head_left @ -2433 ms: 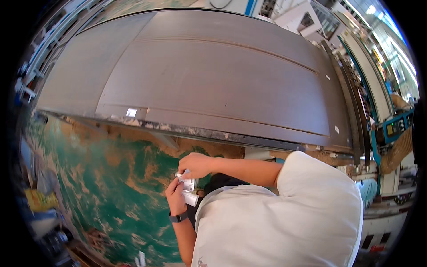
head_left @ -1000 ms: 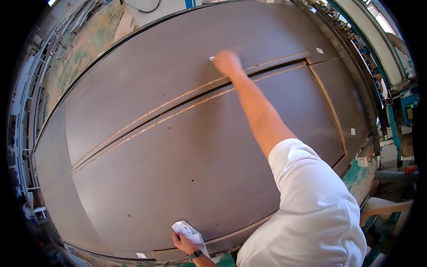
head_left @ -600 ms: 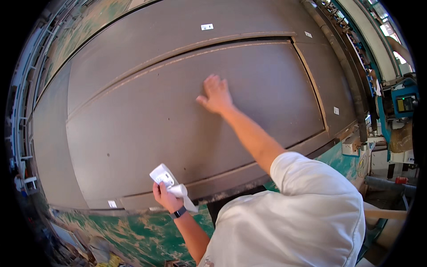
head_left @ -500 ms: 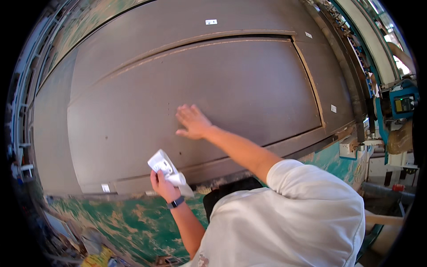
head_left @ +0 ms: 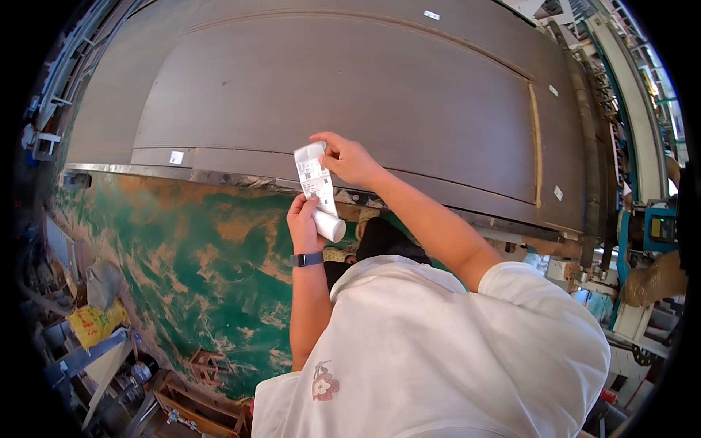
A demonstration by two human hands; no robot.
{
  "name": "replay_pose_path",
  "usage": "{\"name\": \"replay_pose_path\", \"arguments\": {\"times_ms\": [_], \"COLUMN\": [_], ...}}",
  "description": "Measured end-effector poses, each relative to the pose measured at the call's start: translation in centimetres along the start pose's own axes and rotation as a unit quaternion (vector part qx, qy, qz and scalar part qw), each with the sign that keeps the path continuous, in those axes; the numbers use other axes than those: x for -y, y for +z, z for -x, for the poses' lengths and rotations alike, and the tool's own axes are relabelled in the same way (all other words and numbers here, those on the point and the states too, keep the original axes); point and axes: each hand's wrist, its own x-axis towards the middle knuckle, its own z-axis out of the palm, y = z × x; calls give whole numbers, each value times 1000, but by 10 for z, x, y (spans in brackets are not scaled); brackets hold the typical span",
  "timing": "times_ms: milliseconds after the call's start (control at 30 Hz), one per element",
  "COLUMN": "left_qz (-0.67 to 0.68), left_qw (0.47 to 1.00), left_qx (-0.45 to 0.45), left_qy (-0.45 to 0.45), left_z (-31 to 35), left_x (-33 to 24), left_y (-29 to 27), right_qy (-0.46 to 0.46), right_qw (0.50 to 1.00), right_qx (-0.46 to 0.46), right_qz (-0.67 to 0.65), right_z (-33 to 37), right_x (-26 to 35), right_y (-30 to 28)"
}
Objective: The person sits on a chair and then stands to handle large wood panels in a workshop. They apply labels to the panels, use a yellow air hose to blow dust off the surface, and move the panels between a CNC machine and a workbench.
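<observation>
Right hand (head_left: 349, 158) back off brown panel (head_left: 350, 87), fingers pinching label strip (head_left: 314, 175), left hand (head_left: 305, 223) gripping roll (head_left: 328, 225)

The label roll (head_left: 321, 208) sits between both hands, left hand (head_left: 305, 223) below, right hand (head_left: 350, 159) above, over the stacked panels' (head_left: 350, 87) near edge.

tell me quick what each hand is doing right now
Left hand: closed on the white label roll.
Right hand: fingers pinching the top end of the label strip pulled up from that roll.
</observation>
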Motion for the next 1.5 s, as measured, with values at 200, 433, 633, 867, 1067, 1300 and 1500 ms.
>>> {"name": "replay_pose_path", "arguments": {"times_ms": [200,433,633,867,1067,1300,1500], "left_qz": [-102,-204,-205,-162,-139,-216,-341], "left_qw": [994,979,975,984,990,965,824], "left_qx": [40,-9,-91,-69,6,93,380], "left_qy": [12,-19,2,27,-3,-118,-244], "left_z": [-8,5,19,13,-43,-75,25], "left_x": [8,12,0,-28,-46,-47,19], "left_y": [28,28,31,42,63,85,111], "right_qy": [-246,113,-110,171,102,170,145], "right_qw": [904,971,826,850,955,974,881], "right_qx": [150,-123,-225,-224,19,-33,-418], "right_qz": [315,171,505,446,277,-146,-170], "right_z": [4,-135,-142,-166,-135,48,206], "right_x": [-13,-114,-200,-157,-109,23,17], "right_y": [-39,-176,-182,-218,-144,-55,39]}}
